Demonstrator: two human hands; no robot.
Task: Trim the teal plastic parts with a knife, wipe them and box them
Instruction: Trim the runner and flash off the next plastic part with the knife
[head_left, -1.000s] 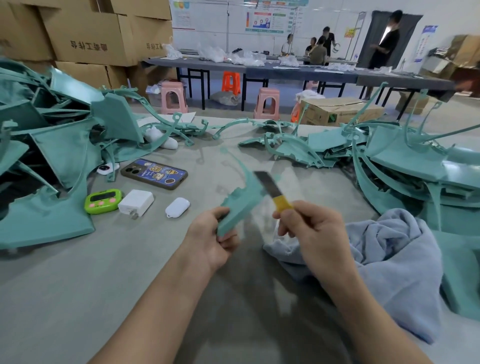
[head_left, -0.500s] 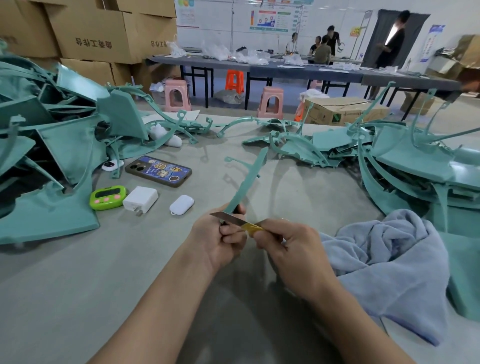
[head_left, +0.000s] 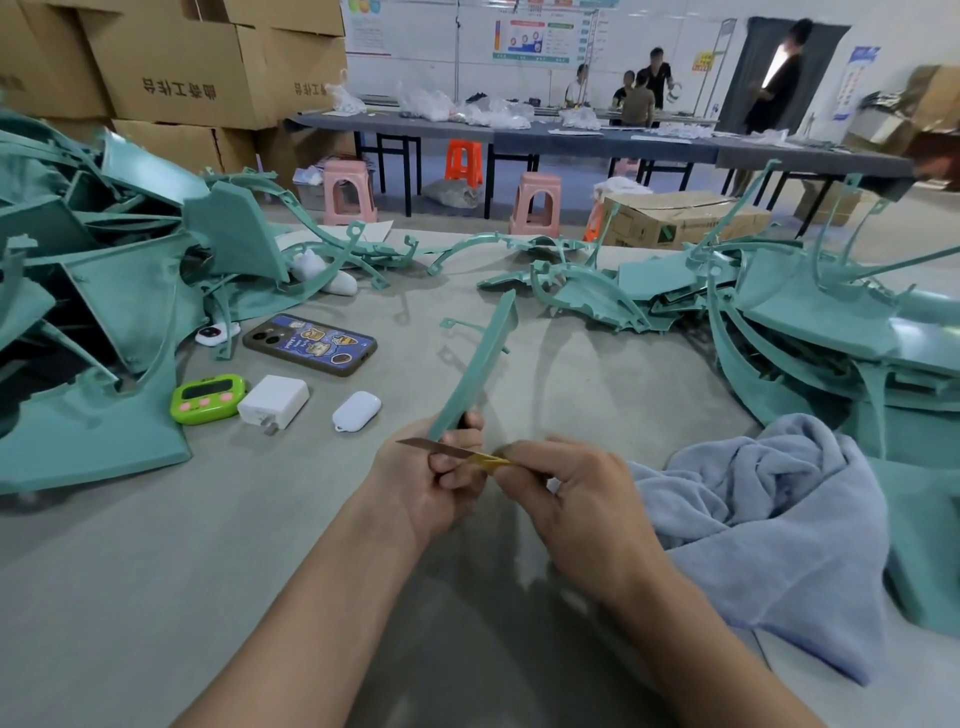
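Note:
My left hand (head_left: 431, 478) grips the near end of a long, narrow teal plastic part (head_left: 480, 358) that slants up and away over the table. My right hand (head_left: 566, 493) pinches a yellow-handled knife (head_left: 457, 451); its thin blade lies flat and points left, across the part's base at my left fingers. A crumpled pale blue cloth (head_left: 769, 525) lies just right of my right hand. Piles of teal parts sit at the left (head_left: 98, 322) and the right (head_left: 810, 322) of the grey table (head_left: 156, 571).
A phone (head_left: 311, 344), a green timer (head_left: 208, 399), a white charger (head_left: 274, 401) and a white earbud case (head_left: 356, 410) lie left of my hands. A cardboard box (head_left: 675, 218) stands on the floor past the table's far edge. Stacked cartons and people stand beyond.
The part has turned edge-on and now slants upward. The knife swung down from upright to lie flat across the part's base, and my hands have come together.

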